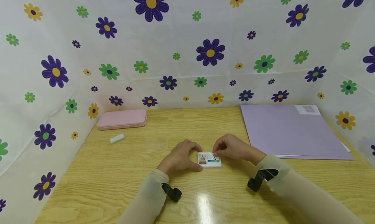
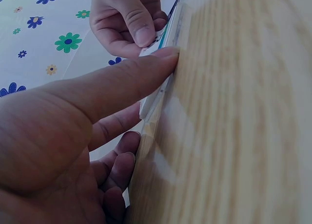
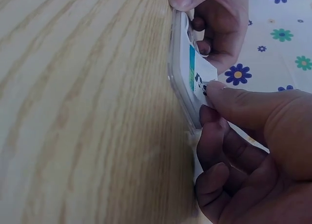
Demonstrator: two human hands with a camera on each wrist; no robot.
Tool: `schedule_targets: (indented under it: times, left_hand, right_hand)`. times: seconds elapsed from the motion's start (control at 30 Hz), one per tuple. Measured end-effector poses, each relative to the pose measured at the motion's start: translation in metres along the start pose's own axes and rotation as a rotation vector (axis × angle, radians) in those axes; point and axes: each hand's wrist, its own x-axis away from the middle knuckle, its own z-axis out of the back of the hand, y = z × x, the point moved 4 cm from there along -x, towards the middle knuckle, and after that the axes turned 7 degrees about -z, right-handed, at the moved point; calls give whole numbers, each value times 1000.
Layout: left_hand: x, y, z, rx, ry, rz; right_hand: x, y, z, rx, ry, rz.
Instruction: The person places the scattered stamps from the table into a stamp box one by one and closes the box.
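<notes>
A small stack of white printed cards (image 1: 204, 158) sits in a shallow clear plastic case (image 3: 172, 58) on the table. The upper face carries a figure picture at left and a blue-green stripe. My left hand (image 1: 180, 157) holds the case at its left end, thumb at the near edge and index finger at the far edge. At the right end, my right hand (image 1: 232, 147) pinches a small paper piece (image 3: 204, 70) between thumb and index finger. This piece has a jagged edge and a black-and-white print, and it stands slightly raised from the stack.
A clear plastic lid-like piece (image 1: 156, 145) lies left of my left hand. Further left are a white eraser-like block (image 1: 117, 138) and a pink pencil case (image 1: 122, 119). A large purple folder (image 1: 290, 129) lies at the right. Flowered cloth (image 1: 187, 35) walls the wooden table.
</notes>
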Motion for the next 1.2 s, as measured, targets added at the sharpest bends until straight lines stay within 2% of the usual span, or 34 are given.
schedule_targets:
  times: [0.67,1.2]
  left_hand:
    - [0,-1,0,12,-1,8]
    - [1,1,1,8,1,10]
  right_hand:
    - [-1,7,-5,27,18,-15]
    - [1,4,-5,21,18,-10]
